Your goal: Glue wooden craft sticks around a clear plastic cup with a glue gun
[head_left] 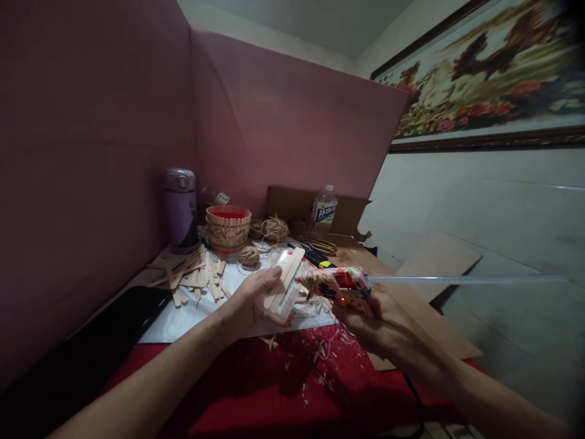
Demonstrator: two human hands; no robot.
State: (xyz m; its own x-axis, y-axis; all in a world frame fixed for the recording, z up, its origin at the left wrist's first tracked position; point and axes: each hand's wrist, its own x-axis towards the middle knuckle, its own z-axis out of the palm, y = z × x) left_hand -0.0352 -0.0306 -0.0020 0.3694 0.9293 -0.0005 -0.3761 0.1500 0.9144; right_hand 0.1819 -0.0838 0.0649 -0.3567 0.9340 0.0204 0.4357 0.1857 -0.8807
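Note:
My left hand (258, 296) is closed around a clear plastic container (287, 308) with wooden craft sticks (289, 274) lying along its side. In my right hand (370, 317) is a flower-patterned glue gun (340, 285), with a small red light glowing on its body. A long clear glue stick (457, 280) sticks out of its back end to the right. The gun's nozzle points left, close to the right edge of the craft sticks; whether it touches them I cannot tell.
Loose craft sticks (201, 277) lie piled on white paper at the left. Behind stand a purple flask (181, 210), a stick-covered pot (228, 230), twine balls (275, 229) and a plastic bottle (324, 210). Wood scraps litter the red cloth (256, 390). Cardboard (411, 317) lies at right.

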